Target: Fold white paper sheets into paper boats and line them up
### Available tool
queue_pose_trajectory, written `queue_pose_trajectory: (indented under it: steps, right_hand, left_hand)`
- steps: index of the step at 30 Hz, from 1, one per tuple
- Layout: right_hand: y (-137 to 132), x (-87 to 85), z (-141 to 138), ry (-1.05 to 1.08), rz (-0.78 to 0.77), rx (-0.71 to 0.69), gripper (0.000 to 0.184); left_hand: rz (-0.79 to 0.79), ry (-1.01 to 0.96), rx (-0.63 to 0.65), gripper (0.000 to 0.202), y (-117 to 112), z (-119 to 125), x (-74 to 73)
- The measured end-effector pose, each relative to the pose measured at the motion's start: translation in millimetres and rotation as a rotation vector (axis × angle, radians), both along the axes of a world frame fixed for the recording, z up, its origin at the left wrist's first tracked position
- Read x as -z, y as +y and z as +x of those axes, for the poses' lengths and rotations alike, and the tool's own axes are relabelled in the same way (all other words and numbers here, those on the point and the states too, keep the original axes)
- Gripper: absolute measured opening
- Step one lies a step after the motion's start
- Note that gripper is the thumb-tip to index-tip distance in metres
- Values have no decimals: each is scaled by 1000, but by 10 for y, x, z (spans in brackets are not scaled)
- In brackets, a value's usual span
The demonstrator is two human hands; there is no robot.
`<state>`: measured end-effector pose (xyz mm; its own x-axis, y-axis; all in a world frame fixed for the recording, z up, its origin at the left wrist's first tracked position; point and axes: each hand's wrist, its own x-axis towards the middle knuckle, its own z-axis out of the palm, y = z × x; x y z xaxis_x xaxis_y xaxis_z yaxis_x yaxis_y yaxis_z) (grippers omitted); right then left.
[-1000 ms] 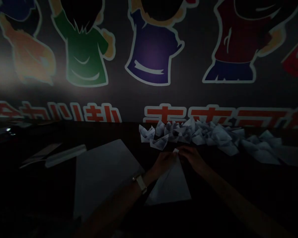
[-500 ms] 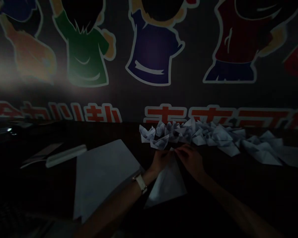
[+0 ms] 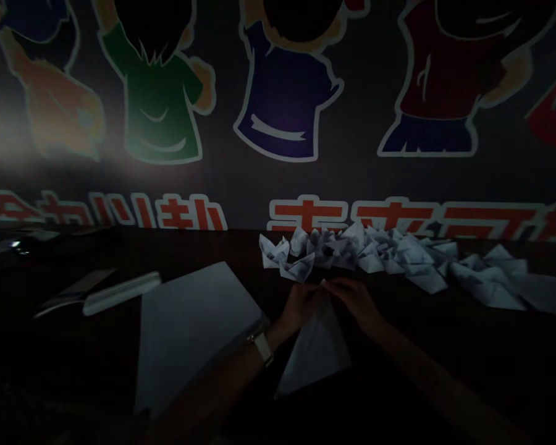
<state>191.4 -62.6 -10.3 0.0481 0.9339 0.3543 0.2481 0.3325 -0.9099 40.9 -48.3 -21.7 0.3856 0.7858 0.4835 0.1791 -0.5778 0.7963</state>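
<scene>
In dim light, a white sheet folded into a triangle (image 3: 315, 349) lies on the dark table (image 3: 445, 321) in front of me. My left hand (image 3: 300, 304), with a watch on its wrist, and my right hand (image 3: 356, 300) both pinch the paper's far tip, fingers closed on it. A stack of flat white paper (image 3: 189, 324) lies just left of my left forearm. Beyond my hands, a heap of several folded paper boats (image 3: 352, 250) stretches along the table's far edge to the right.
A long pale bar-shaped object (image 3: 120, 292) and a flat dark card (image 3: 78, 285) lie at the left. A small glinting item (image 3: 16, 244) sits at the far left. Behind the table hangs a banner (image 3: 282, 111) with cartoon figures and red characters.
My hands stay at the paper's tip with only small shifts. The folded triangle's lower edge has moved slightly and looks narrower than a second ago.
</scene>
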Motion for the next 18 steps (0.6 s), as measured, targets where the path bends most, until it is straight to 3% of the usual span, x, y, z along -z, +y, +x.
queue_pose_trajectory:
  steps: [8, 11, 14, 16, 18]
  right_hand:
    - [-16, -70, 37, 161, -78, -156, 21]
    - [-30, -87, 50, 277, -149, -144, 22]
    - [-33, -98, 77, 412, -220, -156, 27]
    - [-37, -106, 95, 452, -213, -184, 29]
    - [-41, -114, 106, 459, -205, -200, 29]
  left_hand:
    - [-236, -73, 131, 51, -1, 28, -12]
    - [-517, -238, 173, 54, -59, 60, -19]
    - [-823, -371, 349, 54, -145, 70, -60]
    - [-870, -400, 453, 47, -190, 65, -98]
    - [-820, -409, 511, 41, -215, 60, -132]
